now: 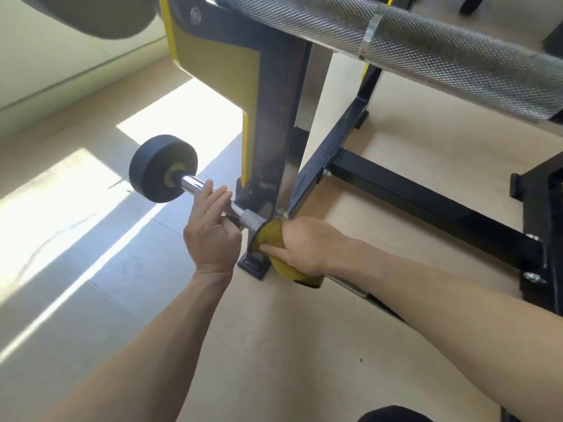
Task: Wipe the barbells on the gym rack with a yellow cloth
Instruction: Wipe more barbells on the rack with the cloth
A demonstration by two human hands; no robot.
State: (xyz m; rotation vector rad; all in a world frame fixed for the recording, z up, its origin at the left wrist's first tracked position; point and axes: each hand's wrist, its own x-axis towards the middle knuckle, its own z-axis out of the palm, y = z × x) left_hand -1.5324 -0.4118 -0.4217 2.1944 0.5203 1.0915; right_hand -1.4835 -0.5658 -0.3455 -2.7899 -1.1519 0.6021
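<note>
Low on the rack [268,141], the bottom barbell [195,185] is gripped by the left hand [210,236]; the yellow cloth [274,239] is clenched around its shaft by the right hand [304,245].

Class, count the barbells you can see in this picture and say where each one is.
2. One bar runs across the top, close to the camera. One low barbell sits at the rack, held by the left hand. Others may lie outside the view.
</note>
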